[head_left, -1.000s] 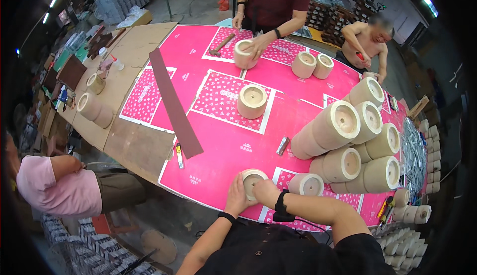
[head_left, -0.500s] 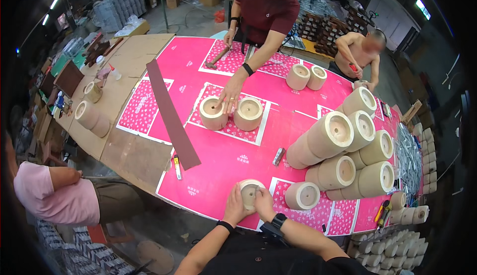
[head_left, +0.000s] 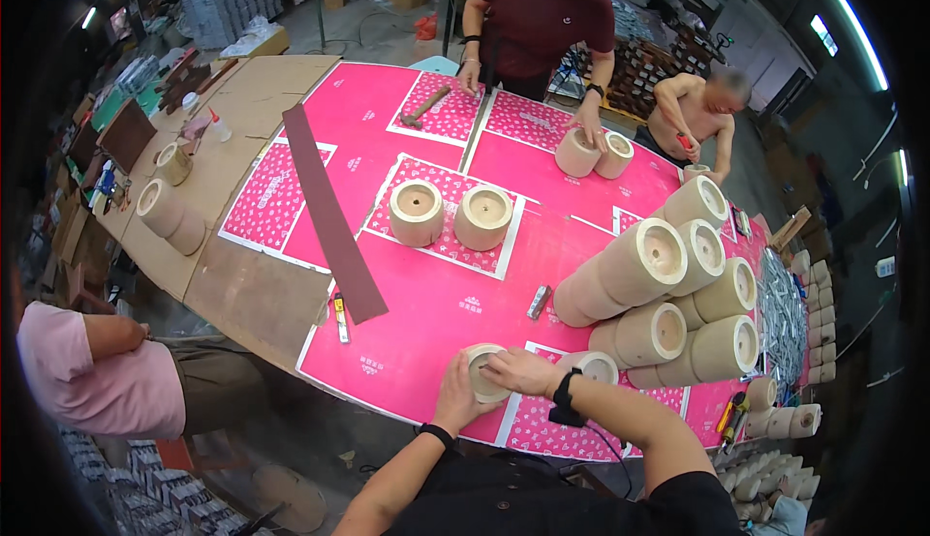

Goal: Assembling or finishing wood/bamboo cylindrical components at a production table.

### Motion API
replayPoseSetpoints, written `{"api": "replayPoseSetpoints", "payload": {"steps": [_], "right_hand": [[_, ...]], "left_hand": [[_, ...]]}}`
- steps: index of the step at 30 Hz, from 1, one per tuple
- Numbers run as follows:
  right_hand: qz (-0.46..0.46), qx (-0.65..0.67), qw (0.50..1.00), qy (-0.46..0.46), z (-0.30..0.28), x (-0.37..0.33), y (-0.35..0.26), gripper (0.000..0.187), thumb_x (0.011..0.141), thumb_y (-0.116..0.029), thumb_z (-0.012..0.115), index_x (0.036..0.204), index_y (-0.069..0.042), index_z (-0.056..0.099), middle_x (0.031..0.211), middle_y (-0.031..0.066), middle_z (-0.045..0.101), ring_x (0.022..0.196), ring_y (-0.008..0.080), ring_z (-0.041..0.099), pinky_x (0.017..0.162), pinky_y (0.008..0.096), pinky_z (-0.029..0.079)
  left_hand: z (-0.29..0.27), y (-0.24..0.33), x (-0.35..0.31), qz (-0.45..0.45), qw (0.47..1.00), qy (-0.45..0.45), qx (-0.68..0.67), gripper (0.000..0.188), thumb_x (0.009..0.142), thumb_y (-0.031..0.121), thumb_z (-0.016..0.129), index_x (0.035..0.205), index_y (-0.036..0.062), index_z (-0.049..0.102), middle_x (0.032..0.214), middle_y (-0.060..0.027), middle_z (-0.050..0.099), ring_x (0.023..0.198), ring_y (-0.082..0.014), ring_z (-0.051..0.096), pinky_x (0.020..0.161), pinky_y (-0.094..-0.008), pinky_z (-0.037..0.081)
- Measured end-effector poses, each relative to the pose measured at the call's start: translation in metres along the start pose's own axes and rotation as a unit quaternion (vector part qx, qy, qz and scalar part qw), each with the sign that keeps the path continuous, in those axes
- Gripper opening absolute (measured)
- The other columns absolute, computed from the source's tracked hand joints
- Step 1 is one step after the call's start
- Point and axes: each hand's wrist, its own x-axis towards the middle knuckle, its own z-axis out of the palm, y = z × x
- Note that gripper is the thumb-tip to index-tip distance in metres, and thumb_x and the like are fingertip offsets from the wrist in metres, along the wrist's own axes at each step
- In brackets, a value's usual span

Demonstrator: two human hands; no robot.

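At the near edge of the pink-covered table, a round pale wooden cup-shaped block (head_left: 483, 387) stands with its hollow facing up. My left hand (head_left: 455, 398) is wrapped round its left side. My right hand (head_left: 523, 371) reaches over the rim from the right, fingers bunched together in the hollow; whatever they pinch is hidden. Partly behind my right wrist is another wooden block (head_left: 599, 367). Farther off, a pair of similar blocks, the left one (head_left: 417, 214) and the right one (head_left: 483, 218), stand side by side on a patterned patch.
Stacked wooden blocks (head_left: 620, 275) lean at the right. A long brown strip (head_left: 334, 216) crosses the left, near a yellow cutter (head_left: 341, 320). A small grey-brown block (head_left: 539, 303) and a hammer (head_left: 424, 108) lie beyond. Co-workers stand across the table; a pink-shirted person (head_left: 102, 371) is at left.
My right hand has moved from the cup's right side to over its hollow, the forearm swinging higher. The co-worker opposite has shifted a hand from the middle pair to the far right pair.
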Motion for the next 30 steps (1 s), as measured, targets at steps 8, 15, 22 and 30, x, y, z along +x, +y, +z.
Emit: {"api": "replayPoseSetpoints", "payload": {"steps": [8,15,22,30], "right_hand": [[0.000,-0.109,0.993,-0.046,0.004,0.017,0.020,0.016,0.083,-0.023,0.057,0.090,-0.008,0.058,0.084,0.0040,0.054,0.072,0.0189,0.062,0.059,0.0326,0.052],[0.388,0.099,0.901,-0.169,-0.001,0.000,-0.051,0.024,0.087,-0.017,0.057,0.107,-0.004,0.062,0.086,0.0188,0.069,0.072,0.0331,0.071,0.065,0.0442,0.057],[0.519,0.436,0.735,-0.018,0.032,0.006,-0.074,0.023,0.087,-0.008,0.054,0.105,0.001,0.067,0.078,0.0170,0.068,0.069,0.0217,0.068,0.059,0.0359,0.053],[0.638,0.500,0.536,0.236,0.074,0.036,-0.052,0.022,0.089,-0.012,0.051,0.094,0.005,0.065,0.073,0.0168,0.065,0.067,0.0253,0.066,0.061,0.0391,0.051]], "left_hand": [[0.003,0.006,-0.001,-0.039,0.999,0.011,0.023,0.122,0.061,0.044,0.089,0.147,-0.0061,0.018,0.144,-0.0283,0.034,0.133,-0.0422,0.039,0.107,-0.0487,0.037],[0.007,0.013,-0.005,-0.072,0.997,0.017,0.028,0.123,0.060,0.044,0.089,0.148,-0.0047,0.018,0.146,-0.0271,0.032,0.134,-0.0412,0.038,0.107,-0.0484,0.037],[0.023,-0.006,-0.008,-0.049,0.997,0.040,0.052,0.125,0.059,0.044,0.088,0.148,-0.0050,0.016,0.146,-0.0276,0.031,0.134,-0.0420,0.038,0.107,-0.0484,0.037],[0.019,0.001,-0.006,-0.044,0.998,0.032,-0.008,0.124,0.063,0.036,0.087,0.149,-0.0072,0.010,0.147,-0.0316,0.030,0.134,-0.0473,0.035,0.110,-0.0503,0.035]]}}
